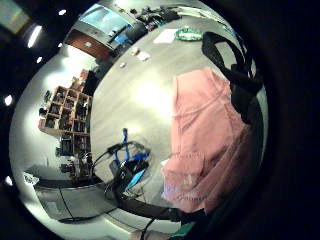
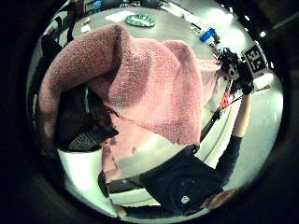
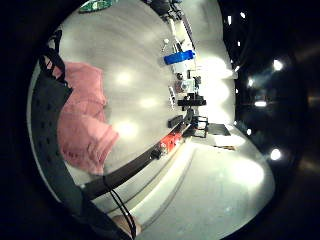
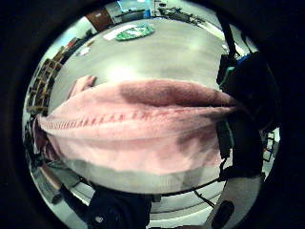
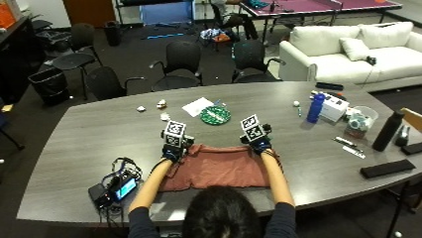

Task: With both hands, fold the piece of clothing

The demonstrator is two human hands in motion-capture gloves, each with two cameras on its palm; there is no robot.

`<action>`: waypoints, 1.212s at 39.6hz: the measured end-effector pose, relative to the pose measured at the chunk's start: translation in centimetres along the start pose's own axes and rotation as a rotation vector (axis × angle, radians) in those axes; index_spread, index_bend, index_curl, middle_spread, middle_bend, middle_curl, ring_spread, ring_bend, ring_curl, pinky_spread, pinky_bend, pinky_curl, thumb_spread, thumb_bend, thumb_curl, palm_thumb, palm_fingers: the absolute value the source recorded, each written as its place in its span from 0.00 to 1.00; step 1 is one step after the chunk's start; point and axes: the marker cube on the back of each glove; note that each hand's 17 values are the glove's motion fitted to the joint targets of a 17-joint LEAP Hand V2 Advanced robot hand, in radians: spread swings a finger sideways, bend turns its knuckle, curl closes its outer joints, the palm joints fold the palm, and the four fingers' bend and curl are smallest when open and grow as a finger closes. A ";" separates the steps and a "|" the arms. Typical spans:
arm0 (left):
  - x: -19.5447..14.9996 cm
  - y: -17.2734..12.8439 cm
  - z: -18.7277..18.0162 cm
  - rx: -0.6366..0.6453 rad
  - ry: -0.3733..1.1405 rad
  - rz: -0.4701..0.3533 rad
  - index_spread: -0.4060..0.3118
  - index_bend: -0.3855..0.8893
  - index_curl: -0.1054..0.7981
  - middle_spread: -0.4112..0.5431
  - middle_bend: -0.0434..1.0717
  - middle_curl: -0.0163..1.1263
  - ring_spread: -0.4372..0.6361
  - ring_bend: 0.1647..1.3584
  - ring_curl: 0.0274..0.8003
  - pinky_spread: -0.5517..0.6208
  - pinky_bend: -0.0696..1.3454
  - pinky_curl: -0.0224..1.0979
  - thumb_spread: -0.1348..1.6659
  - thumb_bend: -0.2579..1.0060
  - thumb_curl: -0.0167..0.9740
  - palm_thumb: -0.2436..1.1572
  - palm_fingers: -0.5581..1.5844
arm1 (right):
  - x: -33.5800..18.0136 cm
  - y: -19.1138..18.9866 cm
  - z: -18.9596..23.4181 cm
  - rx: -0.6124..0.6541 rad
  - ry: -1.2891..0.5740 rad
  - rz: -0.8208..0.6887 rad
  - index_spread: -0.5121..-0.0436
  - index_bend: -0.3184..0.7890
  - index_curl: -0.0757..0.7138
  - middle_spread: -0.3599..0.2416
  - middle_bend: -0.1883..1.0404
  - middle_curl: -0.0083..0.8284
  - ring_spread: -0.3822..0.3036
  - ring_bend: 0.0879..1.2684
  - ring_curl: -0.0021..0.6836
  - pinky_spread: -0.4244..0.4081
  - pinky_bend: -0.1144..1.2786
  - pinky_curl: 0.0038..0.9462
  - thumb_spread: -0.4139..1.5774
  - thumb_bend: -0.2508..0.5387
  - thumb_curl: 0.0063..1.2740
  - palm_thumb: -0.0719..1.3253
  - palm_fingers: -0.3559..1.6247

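The pink piece of clothing (image 5: 212,171) lies spread on the near part of the grey desk (image 5: 99,139), just in front of the person, whose head shows at the lower edge of the outside view. Its far edge runs between the two gloved hands. The left hand (image 5: 173,151) sits at the far left corner of the cloth and the right hand (image 5: 260,147) at the far right corner, both forearms reaching over the garment. In the left thumb side palm view the cloth (image 2: 140,79) drapes over dark glove fingers (image 2: 81,123), so the left grip is closed on the fabric. In the right thumb side palm view a folded edge of the cloth (image 4: 138,129) runs right up to the glove (image 4: 243,129), so the right grip is closed on it too.

Left of the cloth, near the desk's edge, lies a small device with cables (image 5: 115,186). Farther out sit a green round plate (image 5: 215,115) with a white paper (image 5: 197,106), and to the right a blue bottle (image 5: 317,107) and a black bottle (image 5: 386,130).
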 end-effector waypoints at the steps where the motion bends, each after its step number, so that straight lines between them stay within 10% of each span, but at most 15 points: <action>1: 0.2 0.0 0.9 -0.064 -0.004 -0.013 0.17 0.45 0.65 0.11 0.47 0.48 0.10 0.30 0.52 0.21 0.27 0.42 0.65 0.22 0.50 0.71 0.82 | -0.4 -1.2 0.5 -0.026 0.021 0.018 0.52 0.41 0.56 0.19 0.41 0.62 0.19 0.45 0.69 0.07 0.52 0.41 0.76 0.38 0.39 0.78 0.81; 11: -2.2 -5.5 7.0 -0.145 -0.301 -0.209 0.17 0.41 0.64 0.10 0.47 0.48 0.09 0.26 0.51 0.20 0.29 0.43 0.66 0.13 0.41 0.52 0.81 | -0.8 -5.9 2.7 0.069 0.222 0.204 0.46 0.29 0.44 0.17 0.53 0.66 0.19 0.51 0.72 0.06 0.50 0.41 0.79 0.32 0.36 0.76 0.76; 15: -2.7 -3.6 5.7 -0.264 -0.128 -0.306 0.22 0.38 0.60 0.13 0.37 0.46 0.12 0.24 0.50 0.23 0.29 0.43 0.65 0.13 0.37 0.42 0.72 | -0.9 -3.7 3.0 -0.045 0.141 0.165 0.45 0.36 0.43 0.16 0.47 0.63 0.18 0.47 0.69 0.09 0.50 0.40 0.80 0.29 0.34 0.74 0.71; 25: 0.0 2.8 4.0 -0.310 0.132 -0.221 0.29 0.43 0.57 0.22 0.21 0.42 0.23 0.19 0.49 0.29 0.27 0.42 0.68 0.17 0.32 0.32 0.65 | 1.0 -0.2 6.1 -0.233 -0.189 0.257 0.48 0.31 0.37 0.32 0.36 0.59 0.30 0.38 0.67 0.32 0.52 0.43 0.83 0.19 0.25 0.45 0.52; 34: 2.0 7.7 9.7 -0.355 0.133 -0.219 0.39 0.49 0.61 0.41 0.09 0.34 0.42 0.19 0.49 0.47 0.20 0.41 0.71 0.19 0.30 0.30 0.49 | 0.7 1.0 13.1 -0.505 -0.467 0.314 0.58 0.27 0.27 0.58 0.27 0.52 0.52 0.37 0.61 0.56 0.62 0.44 0.84 0.25 0.22 0.32 0.39; 41: 1.4 9.4 14.3 -0.585 0.196 -0.308 0.51 0.40 0.57 0.57 0.12 0.28 0.62 0.24 0.47 0.67 0.23 0.39 0.72 0.17 0.28 0.23 0.35 | -0.7 -0.1 14.8 -0.329 -0.476 0.384 0.66 0.30 0.21 0.70 0.30 0.49 0.59 0.44 0.61 0.63 0.66 0.43 0.84 0.31 0.22 0.31 0.37; 48: 1.2 9.7 15.1 -0.656 0.232 -0.342 0.58 0.37 0.50 0.68 0.17 0.26 0.76 0.20 0.43 0.80 0.28 0.39 0.70 0.17 0.26 0.16 0.21 | -0.6 -0.4 14.1 -0.153 -0.476 0.501 0.77 0.23 0.13 0.63 0.36 0.51 0.45 0.55 0.61 0.41 0.73 0.42 0.84 0.41 0.26 0.45 0.51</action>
